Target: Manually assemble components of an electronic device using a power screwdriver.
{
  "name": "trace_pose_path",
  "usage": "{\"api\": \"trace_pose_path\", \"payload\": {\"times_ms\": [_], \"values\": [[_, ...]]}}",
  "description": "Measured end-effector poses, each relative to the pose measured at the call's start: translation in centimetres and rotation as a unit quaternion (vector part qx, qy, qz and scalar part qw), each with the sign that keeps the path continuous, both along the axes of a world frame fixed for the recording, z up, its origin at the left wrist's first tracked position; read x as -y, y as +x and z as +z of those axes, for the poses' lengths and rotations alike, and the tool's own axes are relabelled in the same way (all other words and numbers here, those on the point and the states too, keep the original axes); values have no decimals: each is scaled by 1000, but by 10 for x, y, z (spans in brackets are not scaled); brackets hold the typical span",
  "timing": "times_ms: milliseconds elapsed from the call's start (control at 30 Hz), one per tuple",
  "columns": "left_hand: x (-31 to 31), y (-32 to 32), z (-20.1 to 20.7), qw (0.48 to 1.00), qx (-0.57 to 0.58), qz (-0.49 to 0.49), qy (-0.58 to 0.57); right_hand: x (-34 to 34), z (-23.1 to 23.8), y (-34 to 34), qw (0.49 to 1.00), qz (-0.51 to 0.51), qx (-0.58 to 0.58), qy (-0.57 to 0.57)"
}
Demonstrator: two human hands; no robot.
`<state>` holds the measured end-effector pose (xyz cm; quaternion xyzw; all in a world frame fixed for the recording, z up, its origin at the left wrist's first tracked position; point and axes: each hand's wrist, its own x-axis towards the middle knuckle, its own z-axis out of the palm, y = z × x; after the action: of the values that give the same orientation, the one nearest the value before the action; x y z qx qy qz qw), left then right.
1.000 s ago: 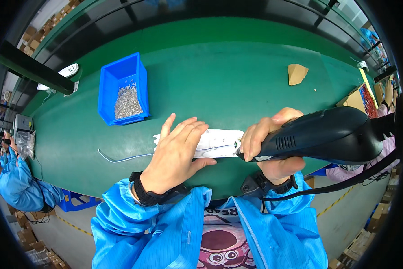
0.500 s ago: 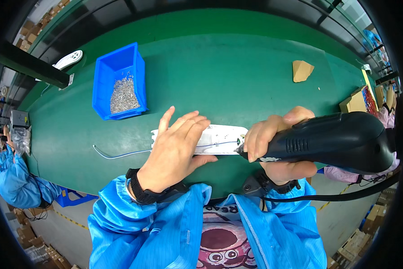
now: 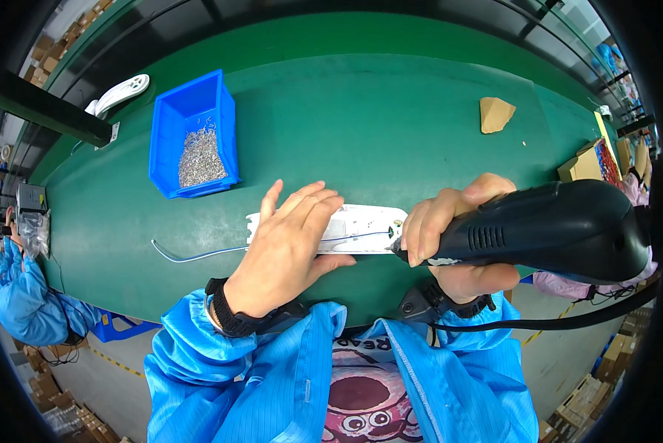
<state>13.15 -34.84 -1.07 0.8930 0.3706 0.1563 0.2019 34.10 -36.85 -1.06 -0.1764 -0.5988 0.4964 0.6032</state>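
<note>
My left hand (image 3: 291, 240) lies palm down across a long white plastic housing (image 3: 372, 218), fingers stretched and thumb along its near edge. A thin blue-and-white wire (image 3: 198, 257) runs out from beneath that hand to the left; its other end crosses the housing toward the right end. My right hand (image 3: 453, 225) is wrapped round the front of a large black electric screwdriver (image 3: 553, 232), held nearly level. The screwdriver's tip meets or hovers just by the housing's right end; contact cannot be made out. A thick black cord trails from the tool's side of the view.
A blue bin (image 3: 228, 148) with many small screws stands at the back left of the green bench (image 3: 361, 125). A torn cardboard piece (image 3: 496, 115) lies back right, near an open carton (image 3: 581, 168). Behind a dark post (image 3: 51, 111) is another white part (image 3: 125, 90). Co-workers sit at both sides.
The white part behind the post has shifted to the right and shows more. Both hands, the housing and the screwdriver stay nearly in place.
</note>
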Motion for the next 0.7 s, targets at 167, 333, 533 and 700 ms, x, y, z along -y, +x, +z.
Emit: {"api": "trace_pose_path", "payload": {"times_ms": [167,333,533,700], "values": [[1,-1,-1,1000,1,4,5,-4,-11,-7,998,15,-33,57],[-3,-1,-4,1000,7,2,11,-1,-10,-15,998,-27,-46,44],[-8,-1,-1,999,34,-7,33,5,12,-22,994,-103,-32,-5],[-9,-6,-6,999,26,-17,-22,1,38,-23,978,-208,-23,4]]}}
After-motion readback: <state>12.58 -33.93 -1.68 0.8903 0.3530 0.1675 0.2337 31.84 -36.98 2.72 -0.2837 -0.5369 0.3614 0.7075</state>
